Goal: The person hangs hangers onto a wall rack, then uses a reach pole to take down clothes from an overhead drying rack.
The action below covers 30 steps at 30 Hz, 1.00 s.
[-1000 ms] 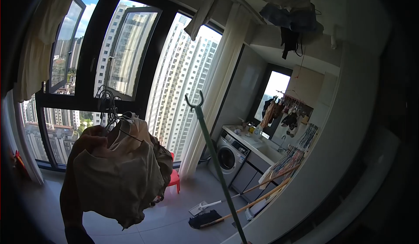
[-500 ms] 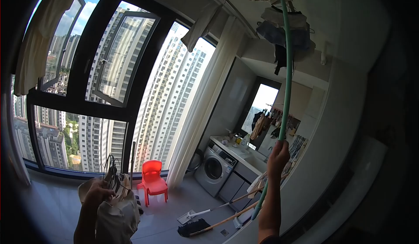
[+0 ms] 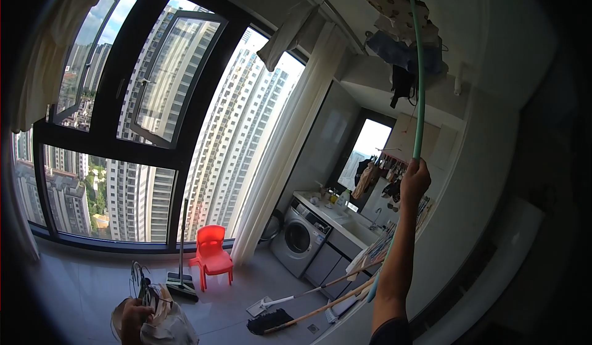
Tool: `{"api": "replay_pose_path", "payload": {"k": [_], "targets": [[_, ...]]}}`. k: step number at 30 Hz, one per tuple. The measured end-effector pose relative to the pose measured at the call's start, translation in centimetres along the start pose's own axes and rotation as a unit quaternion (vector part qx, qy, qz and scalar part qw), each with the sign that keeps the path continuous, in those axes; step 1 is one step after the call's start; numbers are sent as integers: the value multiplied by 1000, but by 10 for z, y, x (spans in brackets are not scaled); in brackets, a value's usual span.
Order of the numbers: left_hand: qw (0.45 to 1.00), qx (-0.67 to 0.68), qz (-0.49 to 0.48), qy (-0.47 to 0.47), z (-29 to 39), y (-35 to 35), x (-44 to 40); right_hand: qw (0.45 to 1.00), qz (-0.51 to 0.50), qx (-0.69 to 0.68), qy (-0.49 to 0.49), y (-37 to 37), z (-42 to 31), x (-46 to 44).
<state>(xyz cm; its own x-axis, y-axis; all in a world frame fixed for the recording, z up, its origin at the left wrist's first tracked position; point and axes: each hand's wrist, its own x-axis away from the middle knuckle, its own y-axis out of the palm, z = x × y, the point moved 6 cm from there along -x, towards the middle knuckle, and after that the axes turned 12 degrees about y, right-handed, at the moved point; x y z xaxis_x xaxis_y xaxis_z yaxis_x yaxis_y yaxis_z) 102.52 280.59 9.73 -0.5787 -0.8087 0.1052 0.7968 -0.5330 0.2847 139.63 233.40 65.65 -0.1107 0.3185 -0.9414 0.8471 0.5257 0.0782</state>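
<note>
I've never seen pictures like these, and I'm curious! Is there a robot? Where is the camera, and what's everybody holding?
There's no robot here, just a person using two bare hands. Every picture comes from one camera worn on the person's head, so you look forward and down, almost as they do.

The left hand holds hangers with pale clothes. The right hand grips a long green pole. It goes up to where more clothes hang near the ceiling; I can't tell if it touches them.

On the floor stand a little red chair and a washing machine. A mop with a dark, shaggy head rests there too.
</note>
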Motion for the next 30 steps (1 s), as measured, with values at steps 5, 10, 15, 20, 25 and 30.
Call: {"api": "replay_pose_path", "payload": {"k": [5, 10, 15, 20, 25, 30], "targets": [[994, 95, -54, -4, -42, -3, -22, 999, -22, -31, -8, 2, 2, -8], [992, 118, -40, -33, -68, -1, -38, 993, -65, -96, 20, 2, -5, -12], [992, 111, -41, -40, -67, 4, -33, 969, -141, -184, 89, 15, -16, -18], [990, 91, -91, -52, -63, 13, -21, 851, -265, -388, 233, 20, -58, -8], [988, 33, -115, -96, -9, 38, 29, 798, -289, -452, 274, 38, -89, -5], [989, 45, -122, -74, -29, 33, 22, 772, -312, -471, 291, 43, -115, 1]]}}
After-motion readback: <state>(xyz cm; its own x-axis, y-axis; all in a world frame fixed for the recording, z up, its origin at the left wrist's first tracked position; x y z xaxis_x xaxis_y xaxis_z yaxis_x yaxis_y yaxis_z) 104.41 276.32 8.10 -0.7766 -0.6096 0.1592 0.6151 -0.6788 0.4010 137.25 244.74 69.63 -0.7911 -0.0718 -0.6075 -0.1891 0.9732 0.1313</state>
